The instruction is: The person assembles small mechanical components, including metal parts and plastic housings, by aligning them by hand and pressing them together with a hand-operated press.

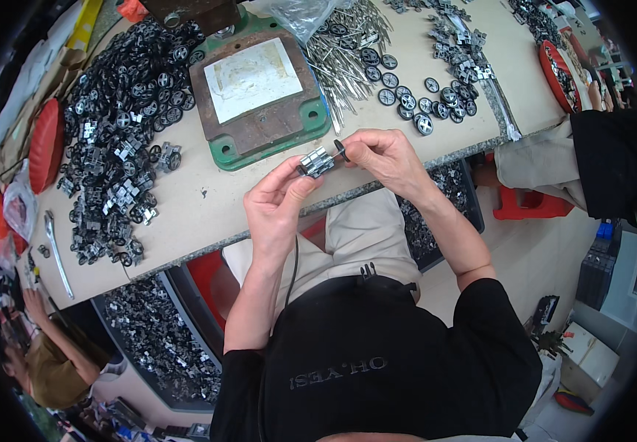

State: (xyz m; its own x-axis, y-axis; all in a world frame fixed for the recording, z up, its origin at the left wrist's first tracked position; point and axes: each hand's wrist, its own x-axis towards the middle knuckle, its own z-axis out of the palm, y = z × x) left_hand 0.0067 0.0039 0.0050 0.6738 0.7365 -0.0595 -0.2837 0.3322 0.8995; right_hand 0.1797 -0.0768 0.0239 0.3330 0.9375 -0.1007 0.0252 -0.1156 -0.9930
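Note:
Between my hands, above the table's near edge, is a small silver-and-black block-like part (317,162). My left hand (274,199) pinches it between thumb and fingers. A small black wheel (341,151) stands edge-on at the part's right side, pinched by my right hand (381,158). Whether an axle joins wheel and part is too small to tell. Just beyond my hands sits a green metal press base (274,144) with a whitish sheet (254,79) on its brown plate. Loose black wheels (423,123) and a heap of thin metal rods (340,62) lie at its right.
A large pile of black wheels and silver parts (123,125) covers the table's left side. A pair of tweezers (57,254) lies near the left edge. Trays of parts (160,346) stand below the table. Other people sit at left and right; a red stool (528,204) is at right.

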